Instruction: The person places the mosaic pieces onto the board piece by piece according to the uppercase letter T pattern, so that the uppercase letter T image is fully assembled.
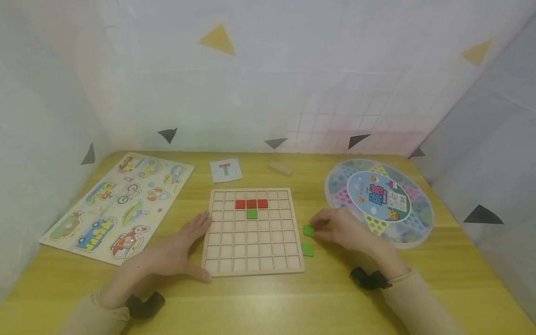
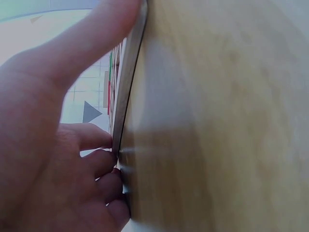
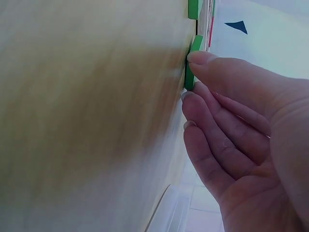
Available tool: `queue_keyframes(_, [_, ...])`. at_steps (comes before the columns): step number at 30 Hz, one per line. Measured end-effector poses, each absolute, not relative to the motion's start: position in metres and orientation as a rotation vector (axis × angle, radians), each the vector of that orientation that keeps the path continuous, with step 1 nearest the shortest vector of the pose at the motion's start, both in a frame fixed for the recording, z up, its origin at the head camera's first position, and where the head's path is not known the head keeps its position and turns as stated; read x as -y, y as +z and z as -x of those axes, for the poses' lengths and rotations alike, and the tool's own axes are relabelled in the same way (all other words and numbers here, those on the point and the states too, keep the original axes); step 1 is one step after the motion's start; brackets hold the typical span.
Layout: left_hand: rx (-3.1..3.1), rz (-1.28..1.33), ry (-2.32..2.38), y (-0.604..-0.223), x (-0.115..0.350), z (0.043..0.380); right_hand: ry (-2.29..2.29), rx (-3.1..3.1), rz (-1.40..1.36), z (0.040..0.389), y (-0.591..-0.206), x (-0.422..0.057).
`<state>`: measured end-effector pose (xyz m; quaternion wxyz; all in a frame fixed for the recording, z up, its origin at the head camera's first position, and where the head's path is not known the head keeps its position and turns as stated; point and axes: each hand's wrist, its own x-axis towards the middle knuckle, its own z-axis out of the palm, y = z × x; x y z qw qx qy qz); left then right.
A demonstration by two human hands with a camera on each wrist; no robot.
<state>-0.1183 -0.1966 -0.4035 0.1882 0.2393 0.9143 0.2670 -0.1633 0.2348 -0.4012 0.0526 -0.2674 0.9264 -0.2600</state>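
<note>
A wooden grid board (image 1: 239,251) lies flat in the middle of the table. Three red tiles (image 1: 251,204) form a row in its upper part, with one green tile (image 1: 251,214) below the middle one. My left hand (image 1: 173,251) rests along the board's left side, thumb near the lower corner and fingertips at the edge farther up; the left wrist view shows them against the board's side. To the right of the board, my right hand (image 1: 345,230) pinches a loose green square tile (image 3: 193,72) between thumb and fingers, low at the tabletop. Another green tile (image 1: 307,250) lies nearer me.
Behind the board are a pattern card (image 1: 226,170) with a red and green T shape and a small wooden block (image 1: 280,168). A vehicle picture puzzle (image 1: 121,204) lies at the left. A round, clear-rimmed game box (image 1: 378,201) sits right, just beyond my right hand.
</note>
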Motion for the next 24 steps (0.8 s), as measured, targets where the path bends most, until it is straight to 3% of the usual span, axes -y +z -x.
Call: queue_keyframes(24, [-2.566, -0.663, 0.754, -0.403, 0.197, 0.118, -0.807, -2.855, 0.878, 0.168, -0.375, -0.226])
